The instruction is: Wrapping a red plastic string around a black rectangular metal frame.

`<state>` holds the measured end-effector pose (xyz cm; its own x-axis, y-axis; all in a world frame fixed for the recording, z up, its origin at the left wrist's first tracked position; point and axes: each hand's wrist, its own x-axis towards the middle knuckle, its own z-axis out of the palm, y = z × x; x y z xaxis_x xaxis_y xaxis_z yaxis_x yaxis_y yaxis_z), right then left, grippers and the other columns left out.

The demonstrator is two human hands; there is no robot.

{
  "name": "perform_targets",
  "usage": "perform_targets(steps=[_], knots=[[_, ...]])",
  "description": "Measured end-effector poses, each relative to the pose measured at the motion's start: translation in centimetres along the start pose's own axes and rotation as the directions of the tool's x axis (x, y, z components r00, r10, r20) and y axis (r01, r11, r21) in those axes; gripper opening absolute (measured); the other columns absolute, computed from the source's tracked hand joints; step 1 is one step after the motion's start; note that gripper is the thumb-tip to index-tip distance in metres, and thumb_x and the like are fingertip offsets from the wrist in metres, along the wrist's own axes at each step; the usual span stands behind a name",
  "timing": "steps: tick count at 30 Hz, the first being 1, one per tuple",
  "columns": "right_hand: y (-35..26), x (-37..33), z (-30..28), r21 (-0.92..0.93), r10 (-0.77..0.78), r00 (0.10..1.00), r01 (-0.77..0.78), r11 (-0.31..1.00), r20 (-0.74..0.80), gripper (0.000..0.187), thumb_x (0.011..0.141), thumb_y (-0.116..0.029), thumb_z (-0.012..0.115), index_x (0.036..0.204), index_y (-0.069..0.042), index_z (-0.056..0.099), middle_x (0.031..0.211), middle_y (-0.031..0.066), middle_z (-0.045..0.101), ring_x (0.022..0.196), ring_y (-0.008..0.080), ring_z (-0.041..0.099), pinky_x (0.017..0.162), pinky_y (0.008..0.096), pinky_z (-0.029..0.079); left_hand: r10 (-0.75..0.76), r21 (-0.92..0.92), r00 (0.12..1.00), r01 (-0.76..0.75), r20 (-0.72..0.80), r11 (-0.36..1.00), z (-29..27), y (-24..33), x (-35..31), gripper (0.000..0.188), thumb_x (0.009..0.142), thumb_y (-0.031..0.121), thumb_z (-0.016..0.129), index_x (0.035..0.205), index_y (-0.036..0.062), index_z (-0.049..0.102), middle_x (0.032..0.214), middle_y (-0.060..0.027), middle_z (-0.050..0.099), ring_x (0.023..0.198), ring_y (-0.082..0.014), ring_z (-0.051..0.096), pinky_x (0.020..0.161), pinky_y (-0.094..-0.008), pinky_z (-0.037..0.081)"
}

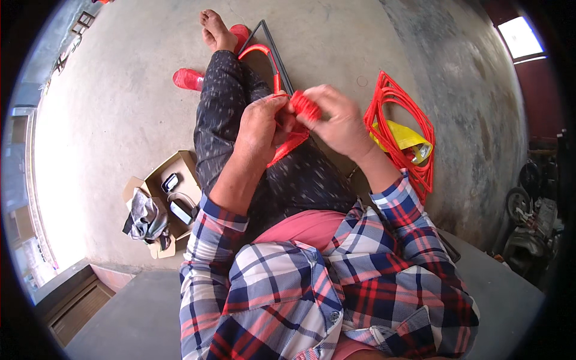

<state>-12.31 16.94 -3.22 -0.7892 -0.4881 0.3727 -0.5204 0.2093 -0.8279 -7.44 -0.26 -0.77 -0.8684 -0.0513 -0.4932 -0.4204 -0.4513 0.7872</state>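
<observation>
Across my lap rests a thin black frame, partly covered in red wrapping. With its fingers closed, my left hand grips the frame at a red-wrapped part. Close beside it, my right hand is curled around a small bundle of red cord; its fingers are slightly blurred. The two hands almost meet above my thighs and hide the part of the frame between them. Whether the bundle's strand runs to the frame cannot be made out.
Several red frames lie stacked on the floor at right, around a yellow bag. At left stands an open cardboard box with small devices and a grey cloth. Red slippers lie near my feet. A motorbike is far right.
</observation>
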Motion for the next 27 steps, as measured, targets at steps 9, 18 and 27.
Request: perform_targets(steps=[9,18,27], knots=[[-0.4,0.1,-10.0,0.939,0.54,0.818,0.001,0.343,-0.198,0.031,0.098,-0.029,0.055,0.119,-0.006,0.056,0.102,0.0084,0.065,0.091,0.0184,0.061,0.092,0.0349,0.046,-0.241,0.063,0.968,0.246,-0.067,0.967,-0.4,-1.7,1.1,0.034,0.096,0.04,0.051,0.078,0.0108,0.056,0.063,-0.0006,0.053,0.045,-0.0085,0.041,0.039,-0.0227,0.026],[-6.3,-9.9,-16.2,0.936,0.313,0.946,-0.029,0.35,-0.088,0.032,0.103,-0.033,0.042,0.112,-0.004,0.051,0.062,-0.0046,0.041,0.053,0.009,0.04,0.065,0.0308,0.042,-0.327,-0.066,0.943,0.323,-0.063,0.944,-0.9,-1.6,1.4,0.047,0.098,0.053,0.04,0.076,0.0131,0.051,0.063,-0.0044,0.054,0.043,-0.0094,0.034,0.037,-0.025,0.023],[0.6,-8.0,-7.6,0.956,0.594,0.804,-0.188,0.225,0.018,0.048,0.085,-0.044,0.07,0.112,-0.006,0.055,0.091,0.0059,0.063,0.076,0.0182,0.062,0.073,0.0379,0.054,0.632,0.722,0.714,-0.604,0.301,0.339,0.8,-2.9,-3.1,0.032,0.079,0.021,0.075,0.104,0.0031,0.066,0.111,-0.011,0.06,0.097,-0.0217,0.057,0.084,-0.032,0.046]])
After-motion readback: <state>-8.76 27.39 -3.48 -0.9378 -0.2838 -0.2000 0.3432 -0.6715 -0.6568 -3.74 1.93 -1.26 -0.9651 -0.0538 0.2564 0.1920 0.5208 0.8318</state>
